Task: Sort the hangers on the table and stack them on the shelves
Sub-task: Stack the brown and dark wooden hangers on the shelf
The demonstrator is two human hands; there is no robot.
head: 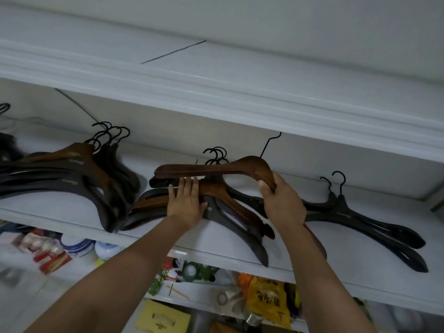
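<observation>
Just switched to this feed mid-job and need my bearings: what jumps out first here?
The brown wooden hanger, gripped at one end by the right hand, hangs over the middle pile on the white shelf. The left hand presses flat on that pile. A bigger dark pile lies to the left, a small black stack to the right.

White shelving unit [216,258] fills the view, with painted boards and a moulded top edge [240,97]. Above it is a plain pale panel [312,32], wall or ceiling unclear, crossed by a thin dark seam line [173,51]. The lower shelf [192,304] is crowded: yellow plastic bag [266,301], yellow box [163,318], red packets [51,260], blue-and-white bowl [75,246] — partly blurred. Light is dim and cool — soft shadow on the back panel [180,126].
</observation>
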